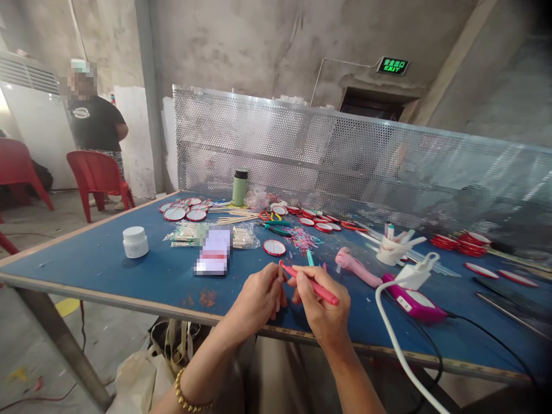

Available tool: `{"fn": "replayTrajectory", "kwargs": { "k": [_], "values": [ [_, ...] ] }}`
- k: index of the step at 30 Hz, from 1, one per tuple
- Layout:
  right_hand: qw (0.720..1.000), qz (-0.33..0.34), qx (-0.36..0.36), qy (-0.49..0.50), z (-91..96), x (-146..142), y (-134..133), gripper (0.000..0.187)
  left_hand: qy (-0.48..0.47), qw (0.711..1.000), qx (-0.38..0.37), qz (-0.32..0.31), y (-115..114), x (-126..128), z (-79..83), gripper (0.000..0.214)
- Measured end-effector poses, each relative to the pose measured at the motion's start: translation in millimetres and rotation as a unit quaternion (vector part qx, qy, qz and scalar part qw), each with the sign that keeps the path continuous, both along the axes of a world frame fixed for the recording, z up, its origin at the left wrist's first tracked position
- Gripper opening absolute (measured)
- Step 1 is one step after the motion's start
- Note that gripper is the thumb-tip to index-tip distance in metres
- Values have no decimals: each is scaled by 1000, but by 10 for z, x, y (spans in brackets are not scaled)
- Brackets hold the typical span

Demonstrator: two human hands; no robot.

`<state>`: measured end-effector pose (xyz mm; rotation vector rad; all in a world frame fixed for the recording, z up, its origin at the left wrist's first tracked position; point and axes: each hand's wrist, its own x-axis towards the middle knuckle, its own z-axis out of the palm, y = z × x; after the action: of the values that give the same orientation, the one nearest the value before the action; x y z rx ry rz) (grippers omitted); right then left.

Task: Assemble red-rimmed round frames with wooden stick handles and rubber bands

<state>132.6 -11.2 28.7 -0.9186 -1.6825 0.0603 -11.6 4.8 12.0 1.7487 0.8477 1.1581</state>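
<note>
Near the front edge of the table, my left hand (pixel 264 290) is closed on a small wooden stick (pixel 280 270), held nearly upright. My right hand (pixel 323 302) grips a red-pink marker pen (pixel 317 286), its tip at the top of the stick. Whether tip and stick touch I cannot tell. Just beyond my hands lies a round, red-rimmed white disc (pixel 275 248). A pile of small colourful clips or bands (pixel 304 238) is to its right, along with a teal pen (pixel 310 258).
On the blue table (pixel 168 282) are a white jar (pixel 135 242), a phone (pixel 213 250), bagged sticks (pixel 185 234), a green bottle (pixel 240 187), pliers (pixel 276 227), a pink tool (pixel 357 267), a pen cup (pixel 391 249) and a magenta power strip (pixel 413 302) with cables. A person (pixel 95 121) stands back left.
</note>
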Motion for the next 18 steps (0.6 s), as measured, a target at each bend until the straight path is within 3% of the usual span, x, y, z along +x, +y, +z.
{"fn": "replayTrajectory", "kwargs": {
  "k": [18],
  "values": [
    [1000,0,-1,21,-7,-12,7,16,7,1000,3,7,-3,-1,-1,23]
  ]
}}
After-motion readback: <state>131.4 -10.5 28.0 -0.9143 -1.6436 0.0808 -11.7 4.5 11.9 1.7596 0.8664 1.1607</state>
